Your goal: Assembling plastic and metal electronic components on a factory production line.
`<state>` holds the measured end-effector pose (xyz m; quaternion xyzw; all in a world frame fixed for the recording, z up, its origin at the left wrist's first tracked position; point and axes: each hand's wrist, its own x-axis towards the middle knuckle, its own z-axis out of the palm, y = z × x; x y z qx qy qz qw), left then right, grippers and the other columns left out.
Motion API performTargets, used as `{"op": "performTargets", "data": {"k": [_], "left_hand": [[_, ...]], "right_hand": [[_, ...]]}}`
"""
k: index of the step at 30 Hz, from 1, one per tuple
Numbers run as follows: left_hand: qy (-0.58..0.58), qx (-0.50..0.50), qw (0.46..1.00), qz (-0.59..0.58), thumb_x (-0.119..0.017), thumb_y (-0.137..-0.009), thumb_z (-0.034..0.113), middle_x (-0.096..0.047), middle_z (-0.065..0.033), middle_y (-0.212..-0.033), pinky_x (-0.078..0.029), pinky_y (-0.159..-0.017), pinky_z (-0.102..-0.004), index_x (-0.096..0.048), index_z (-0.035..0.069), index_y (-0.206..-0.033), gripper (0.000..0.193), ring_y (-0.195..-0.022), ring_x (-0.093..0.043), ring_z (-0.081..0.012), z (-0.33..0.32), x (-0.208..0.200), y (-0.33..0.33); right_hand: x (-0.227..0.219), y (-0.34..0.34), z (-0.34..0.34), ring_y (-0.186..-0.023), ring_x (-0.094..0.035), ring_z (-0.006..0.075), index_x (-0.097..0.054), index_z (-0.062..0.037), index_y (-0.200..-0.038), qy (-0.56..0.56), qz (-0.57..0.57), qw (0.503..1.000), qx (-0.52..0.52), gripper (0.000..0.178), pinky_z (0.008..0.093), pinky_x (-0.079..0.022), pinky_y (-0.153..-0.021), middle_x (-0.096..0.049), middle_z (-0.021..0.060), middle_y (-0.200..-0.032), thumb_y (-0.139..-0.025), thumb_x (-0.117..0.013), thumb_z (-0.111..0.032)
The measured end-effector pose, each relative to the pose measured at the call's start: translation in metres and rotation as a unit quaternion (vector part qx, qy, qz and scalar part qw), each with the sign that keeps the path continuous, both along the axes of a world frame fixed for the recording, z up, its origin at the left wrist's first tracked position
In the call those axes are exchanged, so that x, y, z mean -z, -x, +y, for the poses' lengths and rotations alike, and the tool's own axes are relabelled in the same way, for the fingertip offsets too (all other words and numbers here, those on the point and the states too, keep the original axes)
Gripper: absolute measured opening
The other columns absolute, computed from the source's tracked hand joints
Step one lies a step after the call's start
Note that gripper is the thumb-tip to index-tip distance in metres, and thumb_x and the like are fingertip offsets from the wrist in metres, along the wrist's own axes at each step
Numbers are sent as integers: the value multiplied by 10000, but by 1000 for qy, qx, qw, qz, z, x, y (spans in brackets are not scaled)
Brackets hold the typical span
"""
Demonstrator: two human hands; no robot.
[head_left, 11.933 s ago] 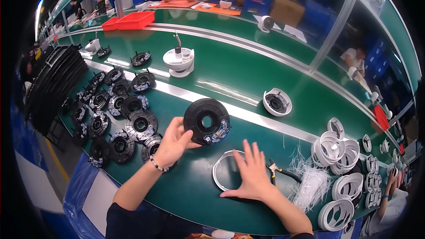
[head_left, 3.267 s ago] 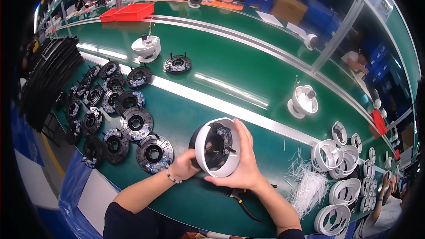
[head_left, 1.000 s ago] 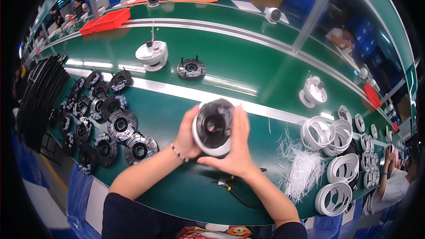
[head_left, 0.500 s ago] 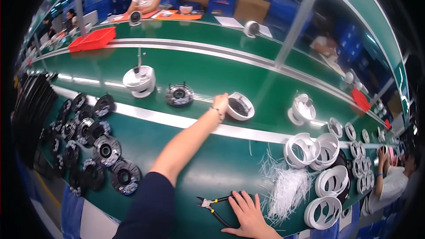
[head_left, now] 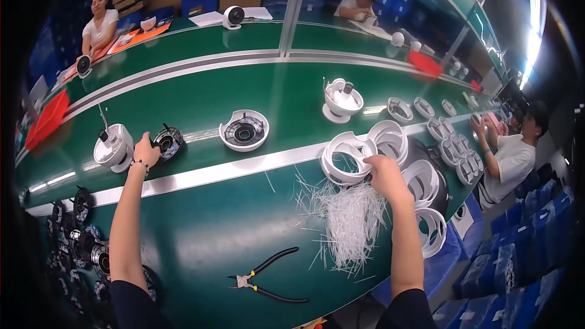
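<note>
My left hand point(head_left: 146, 151) is closed on the edge of a black round part with electronics point(head_left: 172, 141) on the green belt. Just left of that hand stands a white device base point(head_left: 113, 152) with a dark knob and thin wires. My right hand point(head_left: 387, 178) pinches the rim of a white ring-shaped housing point(head_left: 332, 167), which sits with more white rings point(head_left: 420, 184) at the right. Between the hands, a white round shell point(head_left: 226, 136) holds another black round part point(head_left: 245, 132). Diagonal cutters point(head_left: 242, 281) with black and yellow handles lie spread on the near table.
A pile of thin white strips point(head_left: 350, 222) lies below my right hand. Several black round parts point(head_left: 82, 250) crowd the near left. Another white base point(head_left: 341, 102) stands farther along the belt. A metal post point(head_left: 294, 12) rises behind it. Co-workers sit across and at the right.
The view has swung right. My left hand has left the white shell and taken hold of the black round part to its left. My right hand has moved from the cutters to the white ring.
</note>
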<state>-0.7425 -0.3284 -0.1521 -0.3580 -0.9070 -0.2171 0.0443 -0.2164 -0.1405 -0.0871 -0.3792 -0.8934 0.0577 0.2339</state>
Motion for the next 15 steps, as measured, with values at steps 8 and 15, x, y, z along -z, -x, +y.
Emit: {"op": "performTargets", "data": {"k": [8, 15], "left_hand": [[-197, 48, 882, -425, -518, -780, 7, -567, -80, -977, -539, -587, -334, -429, 28, -1170, 401, -847, -580, -177, -25, -33, -36], [-334, 116, 805, -477, -469, -823, 8, -494, -100, -1057, -528, -688, -294, -388, 9, -1118, 306, -887, -563, -173, -113, -83, -138]], "right_hand": [[-31, 20, -16, -687, -585, 317, -611, 12, -768, -134, 90, 986, -45, 229, 360, -467, -649, -601, 168, -731, -586, -480, 57], [-15, 110, -107, -683, -583, 284, -603, -22, -733, -48, 139, 934, -326, 96, 342, -473, -627, -600, 122, -715, -654, -620, -74]]}}
